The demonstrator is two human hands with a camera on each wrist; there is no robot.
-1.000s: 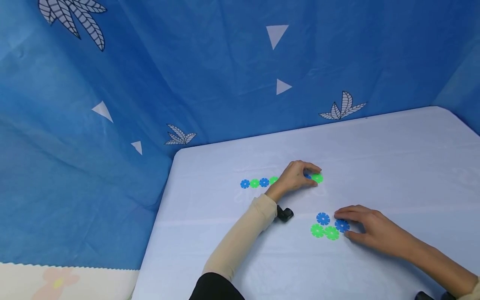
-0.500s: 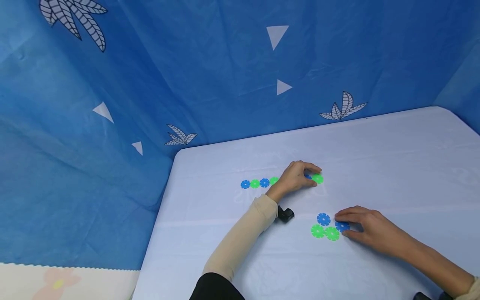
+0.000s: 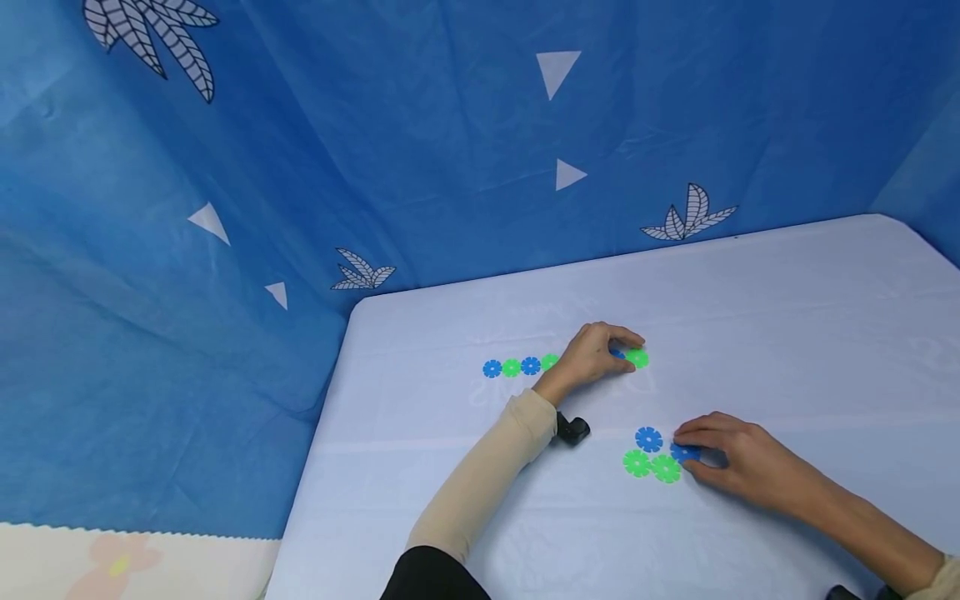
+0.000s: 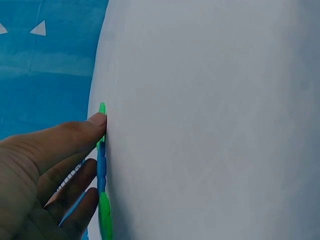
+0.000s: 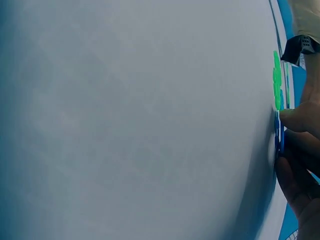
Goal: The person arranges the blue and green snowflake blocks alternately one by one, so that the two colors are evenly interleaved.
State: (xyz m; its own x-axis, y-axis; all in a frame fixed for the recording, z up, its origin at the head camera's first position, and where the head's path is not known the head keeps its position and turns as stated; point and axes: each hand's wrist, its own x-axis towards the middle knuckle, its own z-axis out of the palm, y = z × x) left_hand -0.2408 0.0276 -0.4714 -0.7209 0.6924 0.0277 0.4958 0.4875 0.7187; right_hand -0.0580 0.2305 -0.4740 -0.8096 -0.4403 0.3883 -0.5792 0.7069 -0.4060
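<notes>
A row of notched plastic discs, alternating blue and green, lies on the white tabletop; a blue disc (image 3: 492, 368) forms its left end. My left hand (image 3: 588, 354) covers part of this row, thumb and forefinger pinching the green disc (image 3: 637, 358) at its right end. In the left wrist view, the thumb presses that green disc's edge. Nearer to me, my right hand (image 3: 738, 457) pinches a blue disc (image 3: 684, 453) between thumb and fingers. Beside it lie another blue disc (image 3: 648, 439) and two green discs, one (image 3: 637, 463) left of the other (image 3: 666, 468).
The white-covered table (image 3: 795, 333) reaches back to a blue curtain (image 3: 465, 150) with white triangles and leaf prints. A black wrist device (image 3: 574, 430) sticks out from the left sleeve (image 3: 487, 475).
The right thumb and fingers have closed in slightly around the blue disc. My left hand stays at the end of the row.
</notes>
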